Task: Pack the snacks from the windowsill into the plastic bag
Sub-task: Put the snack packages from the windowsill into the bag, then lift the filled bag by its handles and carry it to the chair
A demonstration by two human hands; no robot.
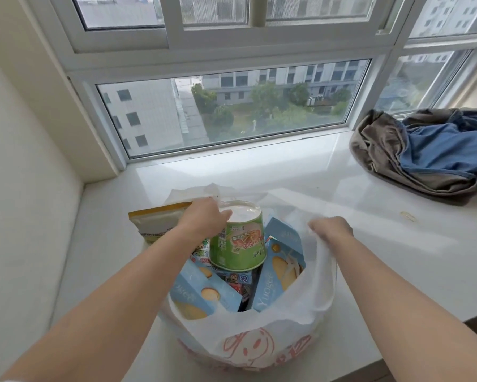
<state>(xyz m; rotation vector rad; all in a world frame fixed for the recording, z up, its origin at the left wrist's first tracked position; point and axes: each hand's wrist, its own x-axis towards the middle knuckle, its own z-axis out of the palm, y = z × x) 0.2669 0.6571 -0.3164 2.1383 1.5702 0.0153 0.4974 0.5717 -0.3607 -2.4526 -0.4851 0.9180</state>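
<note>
cup going into a nearly full bag

packing looks close to done, judging by how little is left outside. going left to right: a yellow packet [156, 221] stands at the bag's far left edge, leaning against it; whether it sits inside the plastic or just beside it, i cannot tell. next comes the left hand [201, 219], fingers curled over the upturned base of the green cup [238, 238], gripping it from the left side and top. the cup is upside down and tilted, its long axis leaning away from the person, its wide mouth resting on small wrapped snacks [233, 279] in the middle of the bag [262, 334]. a blue box [201, 295] lies at the near left inside, another blue box [280, 271] stands at the right inside.

further right, the right hand [332, 228] is clenched on the bag's right rim, pulling the plastic up and outward so the mouth stays wide. the cup is directly under the left hand and well left of the right one, so the left is the hand to settle it.

the next move probably turns on that tilt: pressing the cup down and toward the bag's centre, between the two boxes, should seat it. pushed sideways it might tip onto the sill [342, 194]. a pile of clothes [430, 158] lies far right, well apart.
</note>
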